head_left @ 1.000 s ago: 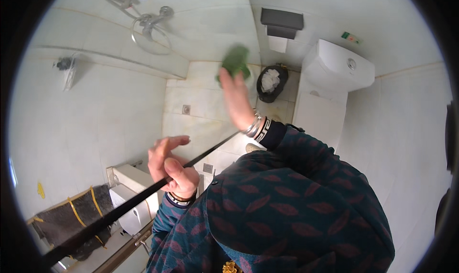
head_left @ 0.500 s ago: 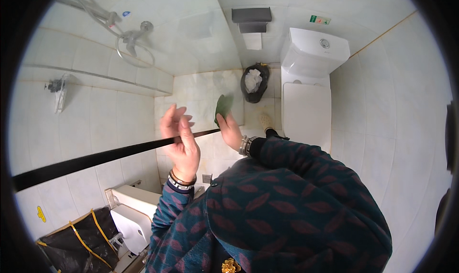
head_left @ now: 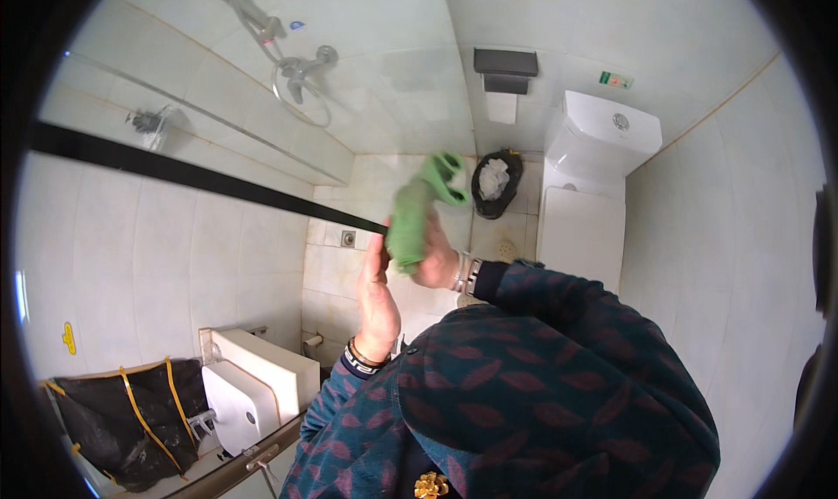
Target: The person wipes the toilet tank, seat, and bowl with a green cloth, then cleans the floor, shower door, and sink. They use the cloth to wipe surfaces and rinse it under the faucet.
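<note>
Cloth of soft green fabric (head_left: 408,233) sits between both hands, far end looping loose, presumably because the right hand (head_left: 439,261) grasps only its nearer part, while the unclenched, straight-fingered left hand (head_left: 379,307) flanks it beside the long black strip (head_left: 209,181).

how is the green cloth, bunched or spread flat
Bunched: the green cloth forms a narrow strip, its far end curled over.

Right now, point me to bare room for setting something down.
The closed toilet lid looks bare, bordered by the tank and right sleeve. So does the floor just below the square drain. Crowded: around the left hand, right hand, green cloth and the black bar's end.
</note>
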`<state>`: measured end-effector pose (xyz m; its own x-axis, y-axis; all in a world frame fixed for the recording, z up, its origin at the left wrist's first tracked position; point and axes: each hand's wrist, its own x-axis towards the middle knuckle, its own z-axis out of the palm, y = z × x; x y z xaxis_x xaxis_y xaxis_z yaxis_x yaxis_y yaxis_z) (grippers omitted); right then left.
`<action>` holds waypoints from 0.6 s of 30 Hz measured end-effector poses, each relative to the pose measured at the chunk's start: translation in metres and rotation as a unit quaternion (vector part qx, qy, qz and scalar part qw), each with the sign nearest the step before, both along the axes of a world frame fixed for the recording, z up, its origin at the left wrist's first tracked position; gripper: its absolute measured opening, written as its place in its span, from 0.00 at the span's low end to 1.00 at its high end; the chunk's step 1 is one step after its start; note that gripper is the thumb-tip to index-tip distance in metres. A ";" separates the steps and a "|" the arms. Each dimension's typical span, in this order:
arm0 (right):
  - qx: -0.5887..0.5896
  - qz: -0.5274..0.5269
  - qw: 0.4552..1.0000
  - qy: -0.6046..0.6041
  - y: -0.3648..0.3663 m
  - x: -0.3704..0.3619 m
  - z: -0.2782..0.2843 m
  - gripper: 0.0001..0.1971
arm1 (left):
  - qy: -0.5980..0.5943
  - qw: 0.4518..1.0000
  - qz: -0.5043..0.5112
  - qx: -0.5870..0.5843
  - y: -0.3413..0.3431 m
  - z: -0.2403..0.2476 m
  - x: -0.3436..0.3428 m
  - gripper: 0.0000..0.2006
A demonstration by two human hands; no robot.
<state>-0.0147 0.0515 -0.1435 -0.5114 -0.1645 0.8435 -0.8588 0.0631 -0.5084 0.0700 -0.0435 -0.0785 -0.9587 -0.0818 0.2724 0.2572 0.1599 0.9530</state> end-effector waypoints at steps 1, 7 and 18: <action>0.034 0.068 0.993 -0.086 0.005 0.006 -0.015 0.23 | 0.006 1.000 -0.016 0.006 0.000 0.001 -0.001 0.40; 0.023 0.127 0.967 -0.218 0.021 0.014 -0.013 0.15 | 0.014 1.000 -0.013 -0.007 -0.008 -0.003 -0.006 0.40; -0.076 0.049 0.982 0.164 0.000 -0.067 0.187 0.23 | 0.025 0.998 0.020 0.046 -0.010 -0.013 -0.006 0.41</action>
<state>-0.0822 0.0515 0.0430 -0.1964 -0.0590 0.9787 -0.9761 -0.0825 -0.2009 0.0639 -0.0531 -0.0917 -0.9394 -0.1472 0.3097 0.3002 0.0837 0.9502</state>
